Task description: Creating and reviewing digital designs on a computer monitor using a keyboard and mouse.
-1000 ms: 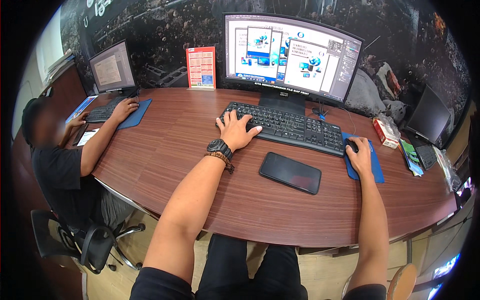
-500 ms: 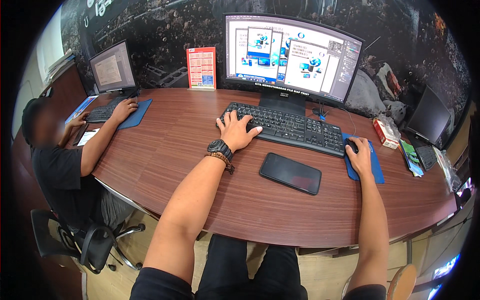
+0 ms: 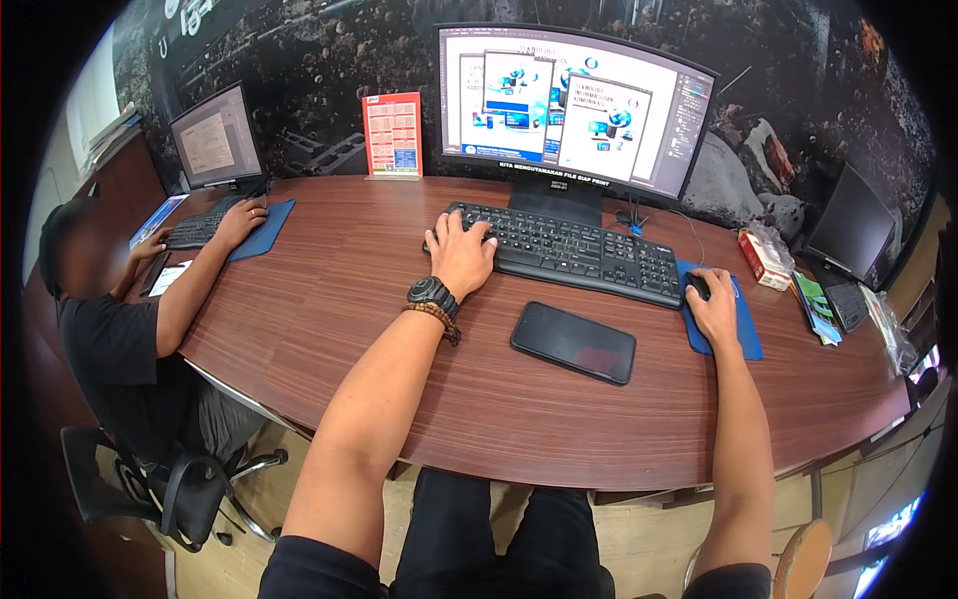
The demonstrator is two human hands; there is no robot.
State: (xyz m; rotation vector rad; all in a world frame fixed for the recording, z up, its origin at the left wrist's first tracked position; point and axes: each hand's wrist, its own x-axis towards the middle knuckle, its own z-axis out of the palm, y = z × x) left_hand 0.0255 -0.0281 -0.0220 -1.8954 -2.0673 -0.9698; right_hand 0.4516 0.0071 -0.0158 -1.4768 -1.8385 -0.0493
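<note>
My left hand (image 3: pixel 462 256) rests on the left end of a black keyboard (image 3: pixel 584 258), its fingers spread over the keys. A dark watch (image 3: pixel 432 292) and a beaded bracelet circle that wrist. Farther right, my right hand (image 3: pixel 716 307) is curled over a black computer mouse (image 3: pixel 698 287), mostly hidden under the fingers, on a blue mouse pad (image 3: pixel 746 329). Behind the keyboard stands a large curved monitor (image 3: pixel 639 195), showing several page layouts with blue globe and computer pictures. A black phone (image 3: pixel 573 342) lies face up between my forearms.
A person in black (image 3: pixel 110 349) sits at the left, hands at another keyboard and a smaller monitor (image 3: pixel 215 137). A red-and-white calendar stand (image 3: pixel 393 136) is left of my monitor. A small box (image 3: pixel 764 262), papers and a dark screen (image 3: pixel 851 222) stand right on the wooden desk (image 3: pixel 329 329).
My left thumb has drawn in toward the other fingers, over the keyboard. The right hand stays on the mouse. The view has shifted slightly. One small window on the monitor looks wider.
</note>
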